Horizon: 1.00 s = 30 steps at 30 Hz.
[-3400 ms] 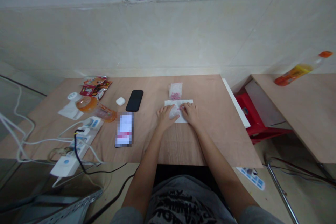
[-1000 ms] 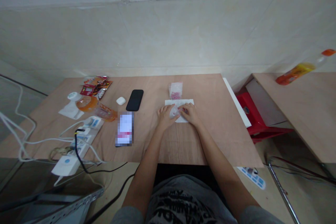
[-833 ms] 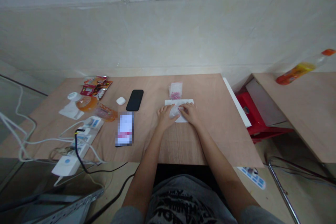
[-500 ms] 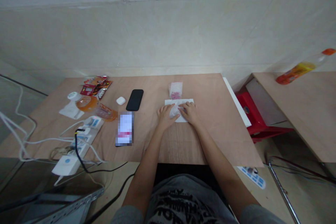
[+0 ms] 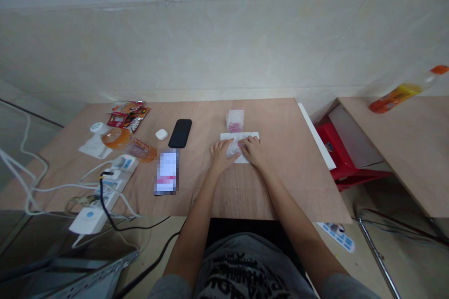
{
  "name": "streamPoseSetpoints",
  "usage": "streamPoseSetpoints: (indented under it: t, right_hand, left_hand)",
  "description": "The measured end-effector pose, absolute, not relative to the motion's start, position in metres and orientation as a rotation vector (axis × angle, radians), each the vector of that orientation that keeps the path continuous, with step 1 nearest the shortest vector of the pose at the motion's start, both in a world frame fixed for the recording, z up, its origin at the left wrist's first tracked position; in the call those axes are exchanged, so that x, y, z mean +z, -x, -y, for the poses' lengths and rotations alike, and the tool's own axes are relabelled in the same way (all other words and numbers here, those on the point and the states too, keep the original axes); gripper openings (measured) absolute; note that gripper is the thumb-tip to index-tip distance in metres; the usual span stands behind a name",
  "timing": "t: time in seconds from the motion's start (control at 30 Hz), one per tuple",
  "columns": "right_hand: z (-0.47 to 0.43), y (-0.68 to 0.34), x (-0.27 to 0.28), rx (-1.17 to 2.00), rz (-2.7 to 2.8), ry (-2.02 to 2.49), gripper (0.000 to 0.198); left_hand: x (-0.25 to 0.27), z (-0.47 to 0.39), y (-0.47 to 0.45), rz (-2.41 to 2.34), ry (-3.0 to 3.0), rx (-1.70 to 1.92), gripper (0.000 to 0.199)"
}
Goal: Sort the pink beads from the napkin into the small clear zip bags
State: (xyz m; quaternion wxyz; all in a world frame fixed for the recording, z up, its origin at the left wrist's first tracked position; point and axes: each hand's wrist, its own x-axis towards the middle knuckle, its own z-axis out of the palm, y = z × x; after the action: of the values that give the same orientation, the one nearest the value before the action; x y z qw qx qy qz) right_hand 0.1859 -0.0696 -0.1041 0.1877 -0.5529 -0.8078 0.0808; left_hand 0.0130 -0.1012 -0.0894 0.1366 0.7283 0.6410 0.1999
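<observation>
A white sheet of paper (image 5: 242, 160) lies on the wooden table, and a small crumpled clear plastic bag (image 5: 232, 148) rests on top of it. From the left, my left hand (image 5: 221, 154) holds the bag between thumb and fingers, its outer fingers bent down at the paper's edge. My right hand (image 5: 254, 150) grips the bag's right side, thumb and forefinger close together, partly hiding it. Just beyond the paper is another small clear bag with pink bits (image 5: 235, 121) inside, untouched.
Left of my hands lie a black phone (image 5: 180, 133), a lit phone (image 5: 167, 173), a white case (image 5: 161, 134), an orange drink bottle (image 5: 129, 142), red snack packets (image 5: 129, 114) and a power strip (image 5: 105, 196) with cables. A second bottle (image 5: 403, 93) lies on the right-hand table.
Almost nothing differs. Both hands stay on the clear bag over the paper, with at most a tiny shift of the fingers.
</observation>
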Motion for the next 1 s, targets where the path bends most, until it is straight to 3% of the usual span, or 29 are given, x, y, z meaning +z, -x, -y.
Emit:
streamPoseSetpoints:
  t: [0.43, 1.0]
  right_hand:
    - [0.069, -0.185, -0.1062, 0.229, 2.235, 1.556, 0.023]
    - [0.0672, -0.1918, -0.1022, 0.539, 2.096, 1.306, 0.026]
  left_hand:
    - [-0.0895, 0.1015, -0.0128, -1.849, -2.113, 0.598, 0.063]
    - [-0.0942, 0.1003, -0.0114, -1.83, -2.123, 0.636, 0.064]
